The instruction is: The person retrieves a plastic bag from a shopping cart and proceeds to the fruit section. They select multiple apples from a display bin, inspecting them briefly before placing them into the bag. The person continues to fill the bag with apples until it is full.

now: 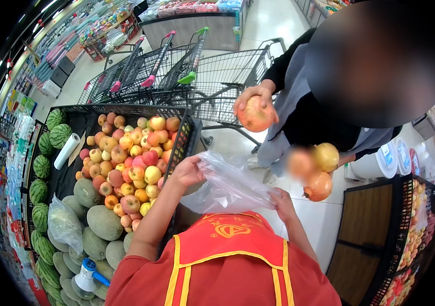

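A clear plastic produce bag (227, 183) is stretched between my two hands in front of my red apron. My left hand (190, 171) pinches its upper left edge, beside the apple bin. On the other side my right hand (283, 204) grips the bag's right edge. The bag looks thin and crumpled; whether anything lies inside cannot be made out. Facing me, another person holds a large pomegranate (256, 114) in one hand just beyond the bag. Several more pomegranates (318, 186) rest against that person's other hand and arm, one of them blurred.
On my left a black display bin holds apples (129, 172), netted melons (104, 223), watermelons (39, 191), a plastic bag roll (67, 151) and a megaphone (87, 276). Nested shopping carts (156, 76) stand beyond it. A fruit stand (370, 237) and white tubs (376, 163) are at right.
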The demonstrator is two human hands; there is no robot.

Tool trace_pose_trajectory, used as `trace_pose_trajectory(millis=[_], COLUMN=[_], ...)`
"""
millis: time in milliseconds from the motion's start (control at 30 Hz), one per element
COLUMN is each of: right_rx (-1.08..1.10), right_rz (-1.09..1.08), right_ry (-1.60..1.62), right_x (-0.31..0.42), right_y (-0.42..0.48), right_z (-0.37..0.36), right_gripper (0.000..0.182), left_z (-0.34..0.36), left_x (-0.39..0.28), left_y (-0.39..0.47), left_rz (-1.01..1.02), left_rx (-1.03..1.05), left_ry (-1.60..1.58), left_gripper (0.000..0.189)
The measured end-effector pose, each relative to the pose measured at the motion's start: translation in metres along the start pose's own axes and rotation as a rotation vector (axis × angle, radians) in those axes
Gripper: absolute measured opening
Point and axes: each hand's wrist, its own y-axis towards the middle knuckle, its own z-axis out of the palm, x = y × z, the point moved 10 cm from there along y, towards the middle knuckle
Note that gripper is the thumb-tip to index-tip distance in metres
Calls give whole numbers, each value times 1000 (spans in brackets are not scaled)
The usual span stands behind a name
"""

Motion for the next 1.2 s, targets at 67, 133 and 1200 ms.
trace_pose_trajectory(millis=[67, 133, 1200], right_rx=[15, 160, -85], right_rz=[56, 111, 37], right_ry=[228, 579, 930], right_x=[-12, -16, 13], right_y=[8, 13, 7], right_z=[-4, -5, -24], right_gripper=[14, 12, 25], left_z=[-8, -8, 27], left_x=[3, -1, 59], left_y=[4, 6, 41], left_rz=[36, 83, -99], left_rx=[-179, -138, -45], left_ry=[-13, 195, 210], left_gripper=[21, 16, 31])
